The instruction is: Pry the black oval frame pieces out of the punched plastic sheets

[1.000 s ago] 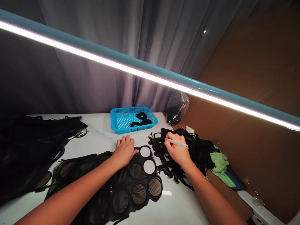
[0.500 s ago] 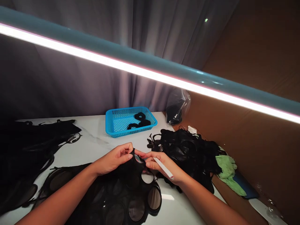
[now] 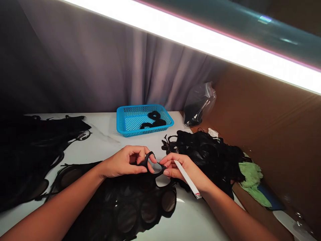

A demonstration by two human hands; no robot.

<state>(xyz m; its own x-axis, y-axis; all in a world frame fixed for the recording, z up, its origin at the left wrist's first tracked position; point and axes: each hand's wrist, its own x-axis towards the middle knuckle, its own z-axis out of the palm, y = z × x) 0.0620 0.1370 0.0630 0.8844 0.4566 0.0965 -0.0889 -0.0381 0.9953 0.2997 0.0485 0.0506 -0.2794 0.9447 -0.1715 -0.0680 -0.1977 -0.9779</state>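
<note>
My left hand (image 3: 127,160) pinches a small black ring (image 3: 157,173) of flexible material, with fingertips through and around its opening. On the ring's other side, my right hand (image 3: 184,167) grips the edge between thumb and forefinger. A thin white stick (image 3: 188,180) with a reddish end also lies in the right hand, slanting across the palm. Below both hands spreads a black sheet (image 3: 105,207) with several large round holes. Whether the ring is still joined to the sheet I cannot tell.
A blue basket (image 3: 120,122) holding several black rings (image 3: 154,115) stands at the back. Black material piles up right (image 3: 208,154) and left (image 3: 32,154). A clear bag (image 3: 199,103), a green cloth (image 3: 250,174) and a bright tube light (image 3: 200,36) are on the right and above.
The ring between my hands is lifted and turned so its opening shows more clearly. Both hands stay on it. The view has tilted down and shifted slightly left.
</note>
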